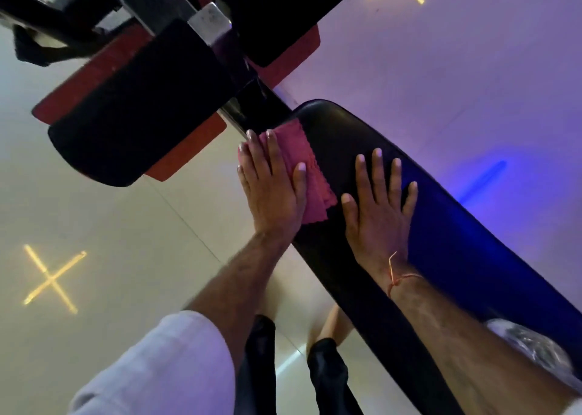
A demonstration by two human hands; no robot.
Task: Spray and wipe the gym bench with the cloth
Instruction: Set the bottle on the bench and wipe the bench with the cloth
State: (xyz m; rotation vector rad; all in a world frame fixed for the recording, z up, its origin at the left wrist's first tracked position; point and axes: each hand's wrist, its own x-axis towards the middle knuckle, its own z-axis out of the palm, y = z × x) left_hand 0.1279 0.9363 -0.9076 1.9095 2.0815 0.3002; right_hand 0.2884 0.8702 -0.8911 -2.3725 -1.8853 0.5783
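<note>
Pink cloth [307,175] lies folded at the far end of the black bench pad [441,225], near its left edge, pinned under the flat, spread left hand [272,188]. The right hand [379,206] rests beside it, fingers splayed, palm on bare pad.

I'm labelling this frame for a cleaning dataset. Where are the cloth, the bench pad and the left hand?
cloth [307,162]: head view, on the pink fold beside the fingers.
bench pad [447,225]: head view, on the bare black top surface.
left hand [272,191]: head view, on its back.
</note>
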